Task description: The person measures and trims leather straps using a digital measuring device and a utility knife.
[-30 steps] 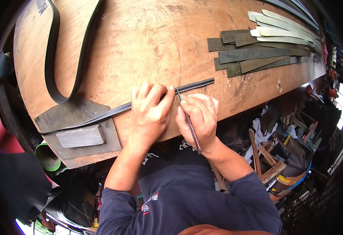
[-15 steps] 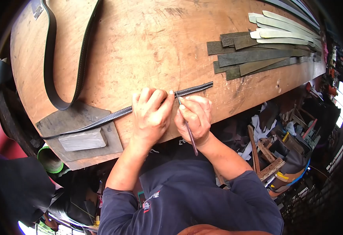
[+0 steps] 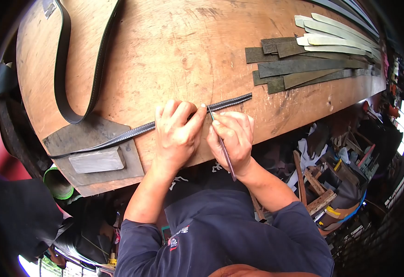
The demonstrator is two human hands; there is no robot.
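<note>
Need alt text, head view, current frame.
A person's left hand is on a narrow, stitched dark strap on a wooden table; the right hand holds a slim tool, tip at the strap. A grey block on a dark sheet and a wider curved strap lie at left, dark strips and pale strips at upper right.

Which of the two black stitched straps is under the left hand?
The narrow strap, whose middle the left hand covers; the wider strap stands curved on edge, untouched.
</note>
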